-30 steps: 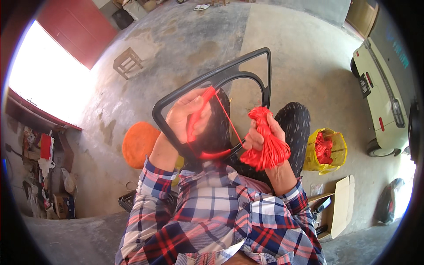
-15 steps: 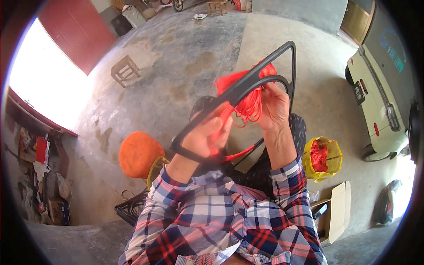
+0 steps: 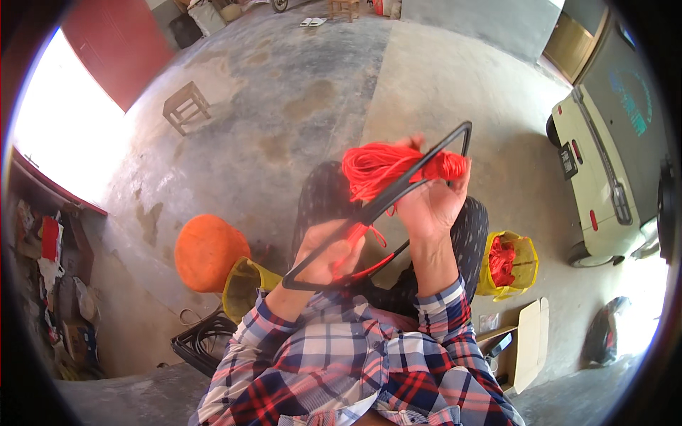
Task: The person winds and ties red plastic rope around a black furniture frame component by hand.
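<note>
My right hand (image 3: 431, 207) holds a bundle of red cord (image 3: 376, 167) from below, fingers curled around its right end. The loops hang out toward the left, above my lap. A black hanger (image 3: 391, 192) slants across in front of the bundle. My left hand (image 3: 323, 252) is closed on the hanger's lower left end, with a red strand pinched in its fingers. Red cord (image 3: 373, 268) covers part of the hanger's lower bar. The fingertips of my left hand are partly hidden by the hanger.
At my left stand an orange round stool (image 3: 209, 253), a yellow bag (image 3: 238, 291) and several black hangers (image 3: 206, 337). On the right are a yellow bag (image 3: 526, 263) with red cord in it and an open cardboard box (image 3: 531, 348). A van (image 3: 604, 177) is parked farther right.
The red cord bundle has swung out to the left and shows more fully. The hanger's upper end has come down, lying flatter. My left hand has lowered slightly.
</note>
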`<state>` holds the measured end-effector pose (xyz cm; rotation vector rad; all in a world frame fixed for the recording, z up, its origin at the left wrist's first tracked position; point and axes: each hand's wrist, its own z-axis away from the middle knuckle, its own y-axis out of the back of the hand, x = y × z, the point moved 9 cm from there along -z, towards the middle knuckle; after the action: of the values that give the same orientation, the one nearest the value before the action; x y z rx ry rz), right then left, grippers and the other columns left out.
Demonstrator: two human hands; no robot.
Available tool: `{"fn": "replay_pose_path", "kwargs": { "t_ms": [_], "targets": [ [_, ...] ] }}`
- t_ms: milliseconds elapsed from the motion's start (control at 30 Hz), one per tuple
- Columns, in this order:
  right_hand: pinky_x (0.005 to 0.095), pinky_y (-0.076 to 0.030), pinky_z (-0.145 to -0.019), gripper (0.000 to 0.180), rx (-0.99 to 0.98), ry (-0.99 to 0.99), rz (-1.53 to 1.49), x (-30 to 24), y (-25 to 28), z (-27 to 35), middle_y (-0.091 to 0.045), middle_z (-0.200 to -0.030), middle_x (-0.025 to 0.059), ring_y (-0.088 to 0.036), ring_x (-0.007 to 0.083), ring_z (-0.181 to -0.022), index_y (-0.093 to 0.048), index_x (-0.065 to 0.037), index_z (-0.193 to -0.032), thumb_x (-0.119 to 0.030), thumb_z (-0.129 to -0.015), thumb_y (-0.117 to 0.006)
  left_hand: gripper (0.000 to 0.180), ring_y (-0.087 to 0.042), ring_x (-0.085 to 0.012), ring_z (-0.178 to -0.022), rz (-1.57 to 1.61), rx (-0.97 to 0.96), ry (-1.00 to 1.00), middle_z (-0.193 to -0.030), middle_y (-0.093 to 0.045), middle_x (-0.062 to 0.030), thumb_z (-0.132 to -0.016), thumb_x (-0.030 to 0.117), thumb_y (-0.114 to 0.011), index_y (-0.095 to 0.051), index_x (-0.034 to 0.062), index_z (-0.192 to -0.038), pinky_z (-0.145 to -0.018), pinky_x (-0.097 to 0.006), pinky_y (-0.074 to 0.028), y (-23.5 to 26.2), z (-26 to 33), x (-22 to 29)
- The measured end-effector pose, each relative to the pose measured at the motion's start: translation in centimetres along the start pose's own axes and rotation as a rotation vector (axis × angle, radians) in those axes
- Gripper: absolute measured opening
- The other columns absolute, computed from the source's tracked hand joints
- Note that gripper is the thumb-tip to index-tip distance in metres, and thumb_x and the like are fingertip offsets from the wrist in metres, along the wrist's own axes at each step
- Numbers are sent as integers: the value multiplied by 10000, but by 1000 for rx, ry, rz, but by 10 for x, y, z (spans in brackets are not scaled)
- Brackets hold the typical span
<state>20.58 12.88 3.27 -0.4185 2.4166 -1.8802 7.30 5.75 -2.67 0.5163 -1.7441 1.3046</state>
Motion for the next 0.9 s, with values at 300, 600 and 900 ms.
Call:
{"fn": "replay_pose_path", "kwargs": {
  "t_ms": [300,600,900],
  "targets": [
    [518,-326,-1033,403,184,-56,276,2,21,18,-577,-1247,108,-481,285,-1194,-652,-65,-1099,-339,-802,-643,403,-432,-97,-479,171,-136,-34,-703,-534,-86,-867,287,-695,-580,-27,-1092,-406,-234,-335,1,10,-15],
    [313,-457,-897,311,167,287,1443,-28,-2,31,-597,-1130,118,-578,179,-1029,-552,-9,-1145,-89,-862,-654,316,-455,-123,-515,294,-67,-108,-748,-560,-103,-898,208,-655,-582,29,-1148,-432,-264,-357,11,18,-15],
    [302,-423,-976,445,59,374,1522,-9,-11,29,-569,-1082,29,-567,149,-1042,-501,4,-1255,32,-841,-662,346,-465,-124,-543,278,-73,-68,-767,-580,-106,-892,190,-661,-575,1,-1169,-457,-265,-352,0,26,-18]
  ]
}}
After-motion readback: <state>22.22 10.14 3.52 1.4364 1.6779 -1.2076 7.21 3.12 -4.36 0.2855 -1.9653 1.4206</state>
